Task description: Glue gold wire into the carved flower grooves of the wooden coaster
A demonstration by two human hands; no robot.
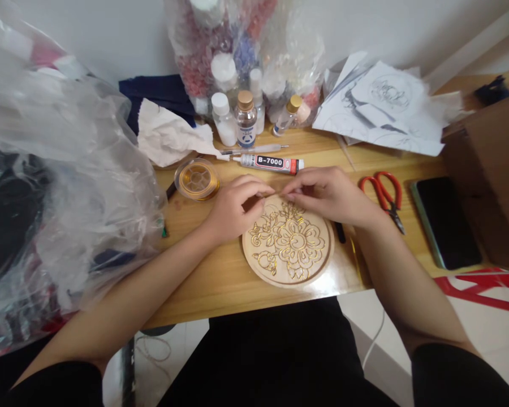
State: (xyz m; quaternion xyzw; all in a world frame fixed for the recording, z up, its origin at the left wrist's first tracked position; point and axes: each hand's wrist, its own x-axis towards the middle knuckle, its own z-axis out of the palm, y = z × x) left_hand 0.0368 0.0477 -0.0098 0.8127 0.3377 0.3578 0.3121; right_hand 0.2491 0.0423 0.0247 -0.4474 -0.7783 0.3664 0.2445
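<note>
At the near edge of the table point(186, 302), a round wooden disc point(254, 265) is laid flat, its carved face turned up. No long axis is given by its round outline; the large gold-lined flower is set right of its middle, with smaller motifs at the left. Over its far rim, a thin strand point(276, 194) is held, its long axis run roughly left to right between the fingertips.

The left end is pinched by the left hand point(238, 204), thumb and forefinger brought close, the other fingers curled. The right end is pinched by the right hand point(326, 195), its fingers bent and nearly closed; its lower side is held just above the disc.

To the right, pliers point(385, 198) are laid with tips pointed nearward, and a phone point(447, 223) is placed beyond them. Left of the hands, a spool point(197, 179) of gold wire is seen. Farther off, a glue tube point(269, 163) is laid crosswise, nozzle pointed left, with bottles point(246, 118) stood behind it.
</note>
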